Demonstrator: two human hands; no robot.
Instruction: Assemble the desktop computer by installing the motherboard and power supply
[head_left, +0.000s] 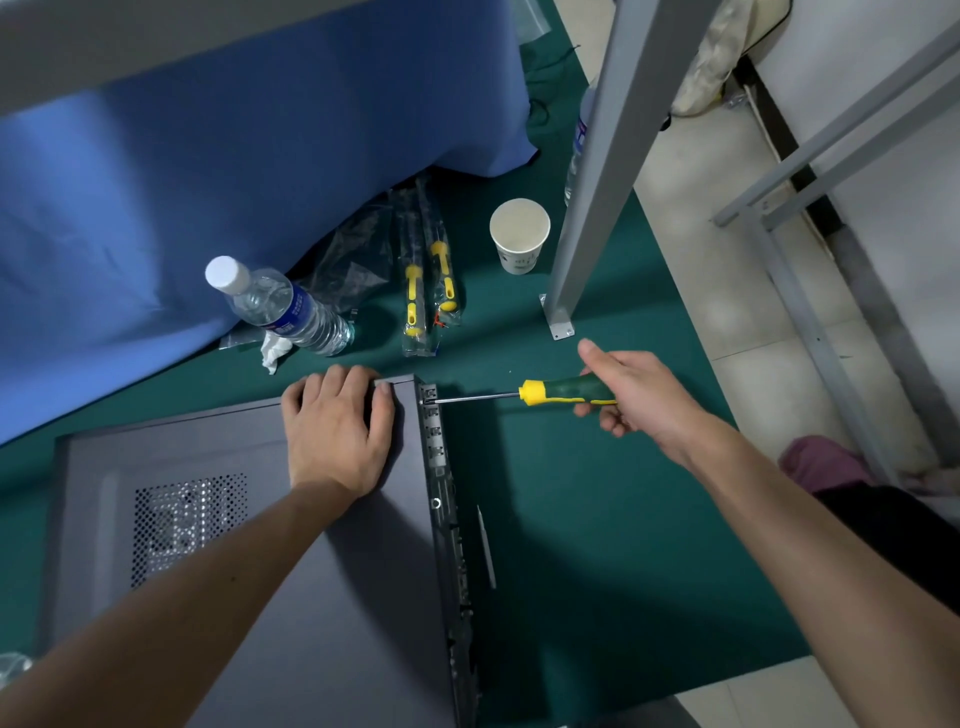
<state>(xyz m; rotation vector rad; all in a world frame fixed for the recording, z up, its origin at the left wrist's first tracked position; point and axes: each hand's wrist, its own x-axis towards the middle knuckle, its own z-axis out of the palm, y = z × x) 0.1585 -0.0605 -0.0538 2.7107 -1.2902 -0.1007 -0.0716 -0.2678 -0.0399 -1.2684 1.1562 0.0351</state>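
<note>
Driving a rear-panel screw, the right hand (631, 400) is wrapping its grip around the screwdriver (524, 393), tip at the computer case (322, 597) top corner; the left hand (337, 428) is pressing flat, fingers hooking the edge. Keeping the shaft square should prevent slipping.

The computer case (249, 545) lies on the mat (597, 545); behind it a water bottle (283, 306), 2 bagged screwdrivers (427, 291), then a paper cup (519, 236) rightward.

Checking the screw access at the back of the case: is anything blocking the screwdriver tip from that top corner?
Nothing visible does. The right hand holds the screwdriver level, its tip already at the case rear's top corner; the left hand presses the side panel, clear of the shaft.
</note>
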